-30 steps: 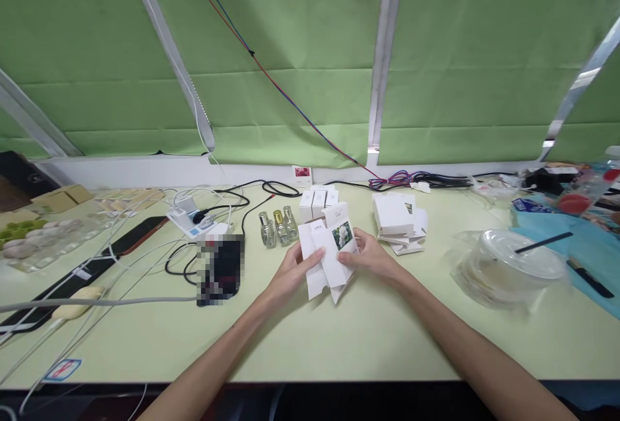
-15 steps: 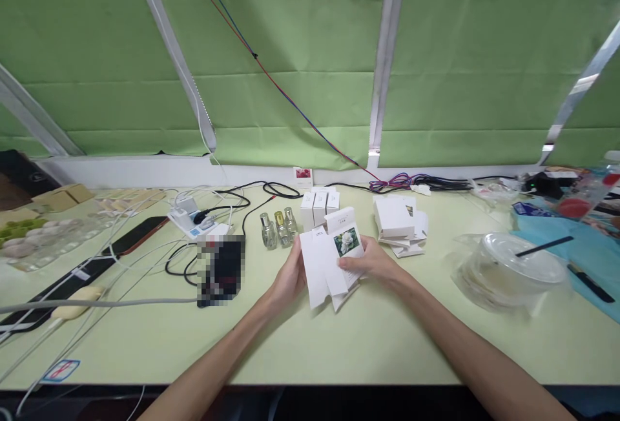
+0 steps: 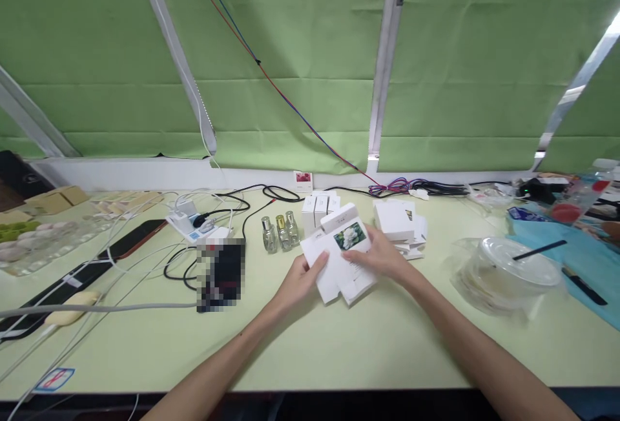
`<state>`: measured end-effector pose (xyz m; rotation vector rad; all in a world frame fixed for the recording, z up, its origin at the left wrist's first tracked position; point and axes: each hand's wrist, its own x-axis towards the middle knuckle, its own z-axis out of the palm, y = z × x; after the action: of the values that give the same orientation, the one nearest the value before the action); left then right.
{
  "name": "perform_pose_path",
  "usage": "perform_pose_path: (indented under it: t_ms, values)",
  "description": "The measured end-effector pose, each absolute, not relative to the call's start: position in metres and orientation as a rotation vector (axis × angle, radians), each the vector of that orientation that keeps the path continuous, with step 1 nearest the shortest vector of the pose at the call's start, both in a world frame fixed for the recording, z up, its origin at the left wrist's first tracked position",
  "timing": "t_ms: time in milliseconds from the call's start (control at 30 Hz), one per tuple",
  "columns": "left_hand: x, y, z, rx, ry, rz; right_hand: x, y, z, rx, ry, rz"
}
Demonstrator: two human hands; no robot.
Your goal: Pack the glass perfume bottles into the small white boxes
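Note:
Between my two hands is a flattened white carton (image 3: 334,272) with end flaps and a white-flower picture on one panel. My left hand (image 3: 301,280) pinches its left side, thumb on the front. My right hand (image 3: 380,253) grips its right edge, thumb lying just under the picture. Just behind the carton stand several small upright white boxes (image 3: 314,209), partly hidden by it. Left of those are three small glass bottles, including one with a gold cap (image 3: 281,232). A pile of flat white cartons (image 3: 394,221) lies beyond my right hand.
A lidded plastic bowl (image 3: 513,272) in a bag sits at right, near a knife (image 3: 584,285) on blue cloth. Left are a power strip (image 3: 198,230), loose cables, a pixelated dark object (image 3: 223,276) and an egg tray (image 3: 43,246). A small picture card (image 3: 303,181) stands at the back.
The carton has tilted, its lower end swinging right, and its flower panel now faces up more fully. My left thumb has come onto its front. Both hands still hold it.

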<state>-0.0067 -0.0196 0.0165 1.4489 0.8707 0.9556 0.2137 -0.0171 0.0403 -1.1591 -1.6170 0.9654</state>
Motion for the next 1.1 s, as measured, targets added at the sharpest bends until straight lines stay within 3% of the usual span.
perform_pose_path:
  t_ms: [233, 333, 467, 767, 1100]
  values:
    - [-0.007, -0.024, 0.024, 1.494, 0.988, 0.95, 0.304, 0.017, 0.091, -1.782, -1.317, 0.195]
    - [-0.005, -0.028, 0.025, 1.543, 1.011, 0.893, 0.323, 0.036, 0.08, -2.15, -1.279, 0.284]
    - [-0.002, -0.03, 0.019, 1.58, 1.001, 0.836, 0.318, 0.055, 0.047, -2.283, -1.249, 0.413]
    - [-0.002, -0.029, 0.009, 1.688, 0.996, 0.786, 0.295, 0.08, 0.011, -2.375, -1.414, 0.447]
    - [-0.001, -0.028, 0.007, 1.81, 1.035, 0.75, 0.27, 0.086, 0.011, -2.387, -1.602, 0.329]
